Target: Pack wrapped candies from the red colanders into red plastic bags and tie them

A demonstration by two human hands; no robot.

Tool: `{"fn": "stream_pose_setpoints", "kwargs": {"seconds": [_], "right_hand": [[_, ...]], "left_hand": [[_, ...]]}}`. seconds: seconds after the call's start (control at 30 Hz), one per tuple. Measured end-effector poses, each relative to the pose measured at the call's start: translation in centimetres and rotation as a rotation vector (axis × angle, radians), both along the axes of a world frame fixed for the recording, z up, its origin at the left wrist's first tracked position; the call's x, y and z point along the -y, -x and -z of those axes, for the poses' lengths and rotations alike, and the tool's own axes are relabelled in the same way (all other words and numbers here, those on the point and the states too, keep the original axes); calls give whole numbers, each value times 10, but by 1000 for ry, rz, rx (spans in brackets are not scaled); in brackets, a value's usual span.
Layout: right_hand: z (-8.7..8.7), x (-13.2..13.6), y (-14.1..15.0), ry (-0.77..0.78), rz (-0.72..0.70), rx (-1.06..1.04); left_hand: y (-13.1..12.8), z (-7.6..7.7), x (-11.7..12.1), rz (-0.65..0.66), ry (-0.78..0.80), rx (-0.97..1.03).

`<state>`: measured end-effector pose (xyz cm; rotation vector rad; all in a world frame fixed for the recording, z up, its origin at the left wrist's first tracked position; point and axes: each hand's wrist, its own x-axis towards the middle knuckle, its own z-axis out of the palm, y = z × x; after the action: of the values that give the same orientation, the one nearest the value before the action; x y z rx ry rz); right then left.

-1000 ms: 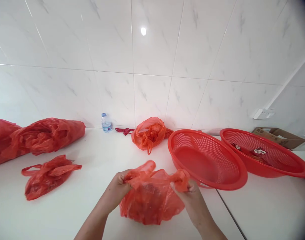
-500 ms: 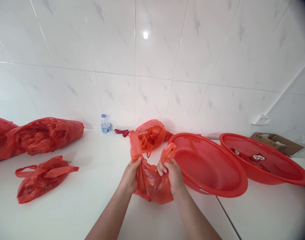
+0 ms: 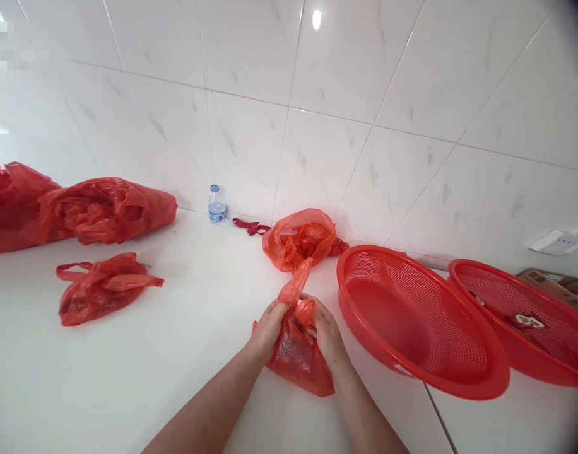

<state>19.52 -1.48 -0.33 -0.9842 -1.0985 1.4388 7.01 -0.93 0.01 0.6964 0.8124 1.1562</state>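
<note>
Head view: bag [image 3: 301,369] left of nearer basin [image 3: 393,325]; left hand [image 3: 269,328] and right hand [image 3: 327,331] both gripping its top. Step looks like bunching mouth; next move calls for firm pinch.

The held bag [image 3: 299,359] is thin, crinkled, shiny plastic; the baskets [image 3: 412,321] smooth, perforated plastic; the bottle [image 3: 218,208] clear plastic; the wall [image 3: 251,139] glossy tile; the box [image 3: 551,288] cardboard.

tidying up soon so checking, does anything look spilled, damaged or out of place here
No spill or damage shows. Mildly odd: a dark red strap lies bunched by the wall, between the bottle and the open red bag, looking stray. The held bag shows no visible tear.
</note>
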Motion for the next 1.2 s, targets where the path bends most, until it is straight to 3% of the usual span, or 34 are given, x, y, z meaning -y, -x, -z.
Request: {"fn": "stream_pose_setpoints", "kwargs": {"seconds": [0.17,0.33,0.4,0.53,0.6,0.67,0.83,0.9,0.97,1.07,1.2], "right_hand": [[1,2,-1,-37,-82,-26],[2,0,-3,10,52,25],[3,-2,-4,25,92,12],[5,-6,-7,36,204,64],[5,-6,-8,50,218,93],[6,-5,-9,63,160,59],[5,1,-13,71,1,-175],[4,2,-16,88,-60,-256],[4,3,-19,74,-90,-283],[5,2,-24,6,-84,-196],[3,2,-24,-80,-39,49]], "left_hand": [[-5,8,-2,89,-116,-72],[-7,10,4,179,-262,-275],[-7,9,10,132,-382,-399],[-6,10,15,-70,-841,-705],[-6,13,13,-100,-956,-763],[-6,14,10,-109,-896,-745],[-6,6,7,-36,-499,-454],[-6,3,7,2,-429,-368],[-5,3,6,-56,-390,-410],[-2,5,4,-157,-350,-525],[-1,6,3,-146,-351,-542]]}}
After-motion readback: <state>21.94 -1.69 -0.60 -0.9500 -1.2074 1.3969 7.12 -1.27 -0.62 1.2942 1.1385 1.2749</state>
